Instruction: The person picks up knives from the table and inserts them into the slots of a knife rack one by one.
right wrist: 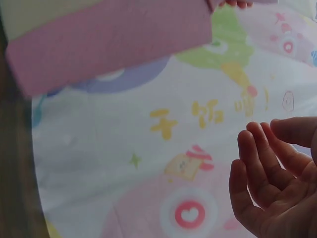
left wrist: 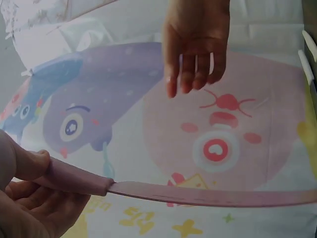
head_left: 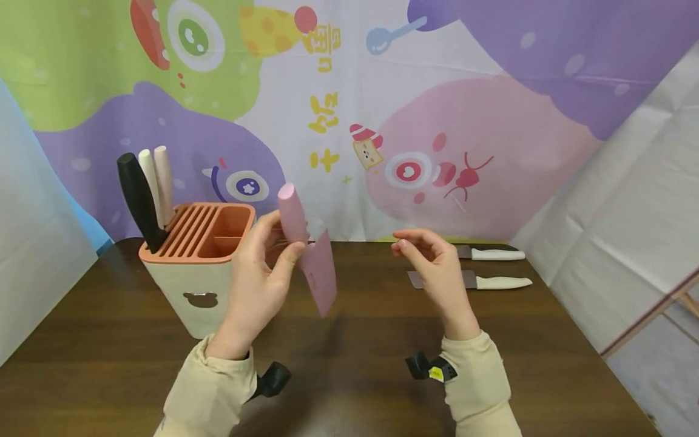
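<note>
My left hand pinches the handle of a pink kitchen knife between thumb and fingers. The handle points up and the broad blade hangs down over the table, just right of the knife block. In the left wrist view the knife appears edge-on, and in the right wrist view its flat pink blade fills the upper left. My right hand hovers with loosely bent fingers and nothing in them. Behind it lie two white-handled knives, their blades partly covered by the hand.
The cream block has an orange slotted top with open compartments at its right. A black-handled knife and two pale-handled ones stand in its left slots. A printed cartoon cloth hangs behind the dark wooden table.
</note>
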`<state>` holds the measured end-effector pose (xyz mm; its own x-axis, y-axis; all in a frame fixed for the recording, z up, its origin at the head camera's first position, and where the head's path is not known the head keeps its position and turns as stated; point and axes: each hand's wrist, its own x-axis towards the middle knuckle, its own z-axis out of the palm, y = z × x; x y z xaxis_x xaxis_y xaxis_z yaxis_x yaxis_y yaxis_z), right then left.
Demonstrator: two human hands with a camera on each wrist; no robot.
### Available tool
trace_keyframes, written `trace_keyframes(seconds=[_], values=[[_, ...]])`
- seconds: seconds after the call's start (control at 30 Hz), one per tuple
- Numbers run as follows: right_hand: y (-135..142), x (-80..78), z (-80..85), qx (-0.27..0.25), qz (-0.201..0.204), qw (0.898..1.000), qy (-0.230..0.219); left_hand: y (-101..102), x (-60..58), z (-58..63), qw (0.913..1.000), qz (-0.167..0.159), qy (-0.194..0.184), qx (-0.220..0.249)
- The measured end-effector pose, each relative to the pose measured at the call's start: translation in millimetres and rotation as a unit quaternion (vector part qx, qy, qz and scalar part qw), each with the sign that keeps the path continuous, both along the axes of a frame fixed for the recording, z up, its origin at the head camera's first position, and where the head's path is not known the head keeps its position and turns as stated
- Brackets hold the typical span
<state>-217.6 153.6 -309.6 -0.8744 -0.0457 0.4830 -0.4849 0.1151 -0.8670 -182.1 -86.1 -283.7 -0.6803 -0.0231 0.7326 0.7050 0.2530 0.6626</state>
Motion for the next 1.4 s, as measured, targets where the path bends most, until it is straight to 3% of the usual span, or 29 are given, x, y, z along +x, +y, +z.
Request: trace_keyframes(seconds=[0.13,0.27,0.63,0.73,0.9,0.97,1.1,1.3,1.4], values=[[16.4,-3.9,-1.0,0.022,-0.013,1.000,-0.006,-6.6,3.3,6.5,0.9999,0.002,0.006,0.010],[33.4,-10.1,-3.8,0.085,-0.027,0.996,-0.008,-13.6,5.9,13.1,0.9998,-0.005,0.017,0.011],[73.9,-16.3,-13.7,0.251,-0.085,0.964,-0.017,-26.2,13.1,23.6,0.9991,-0.004,0.041,0.004],[84.5,-21.1,-18.0,0.259,-0.067,0.963,-0.035,-29.5,14.2,27.0,0.9988,0.000,0.048,0.000],[102.9,-31.6,-26.6,0.242,0.025,0.966,-0.086,-35.4,16.2,32.7,0.9969,-0.013,0.075,0.019],[110.5,-34.8,-30.1,0.251,0.037,0.962,-0.099,-38.4,17.4,34.6,0.9959,-0.017,0.083,0.032],[125.2,-36.7,-37.8,0.265,0.024,0.957,-0.114,-44.0,19.7,36.4,0.9946,-0.018,0.089,0.051],[143.1,-31.4,-48.0,0.247,0.005,0.960,-0.128,-48.3,18.1,38.5,0.9933,-0.007,0.100,0.058],[151.0,-29.6,-53.5,0.281,-0.032,0.951,-0.126,-51.2,17.1,40.9,0.9898,-0.017,0.112,0.087]])
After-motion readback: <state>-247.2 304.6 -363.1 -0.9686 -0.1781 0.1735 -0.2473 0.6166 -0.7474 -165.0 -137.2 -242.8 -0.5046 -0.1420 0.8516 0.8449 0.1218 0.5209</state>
